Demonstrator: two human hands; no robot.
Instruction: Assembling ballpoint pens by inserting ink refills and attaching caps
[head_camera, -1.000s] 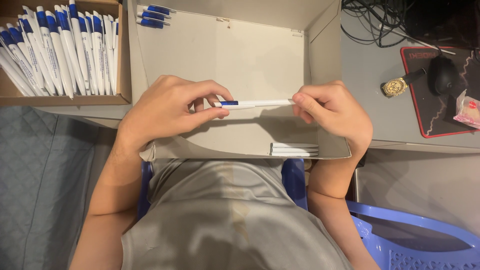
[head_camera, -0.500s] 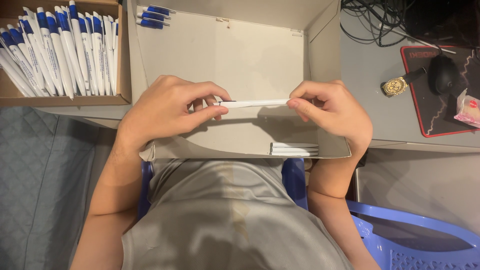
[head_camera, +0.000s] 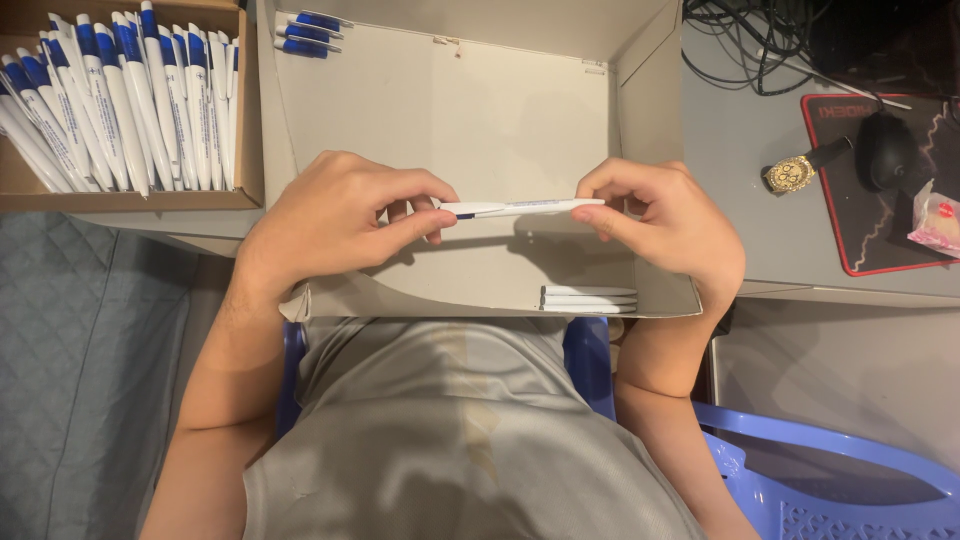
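Fingers (head_camera: 425, 205) of the left hand (head_camera: 335, 215) pinch the blue-tipped end of a white pen (head_camera: 520, 208), while the right hand (head_camera: 670, 225) clamps thumb and forefinger on its other end, so the pen lies nearly level between both hands at the middle of the frame, above the floor of an open cardboard box (head_camera: 450, 110). Compared with a second ago, the blue band at the left end is now mostly hidden under the left fingertips and only a short dark tip shows; the hands sit in almost the same place, the right one slightly lower on the pen's end. Three blue-and-white pens (head_camera: 310, 33) lie in the box's upper left corner, and a small stack of white pens (head_camera: 588, 298) rests against its near wall at the lower right, both unchanged. A second box (head_camera: 250, 150) at the upper left of the frame is packed with blue-and-white pens in rows (head_camera: 120, 100). On the grey desk (head_camera: 740, 130) at the right sit a gold wristwatch (head_camera: 795, 173), a black mouse (head_camera: 885, 150) on a red-edged mouse pad (head_camera: 880, 235), and a small pink-wrapped packet (head_camera: 938, 222). A blue plastic chair (head_camera: 830, 470) shows at the lower right.
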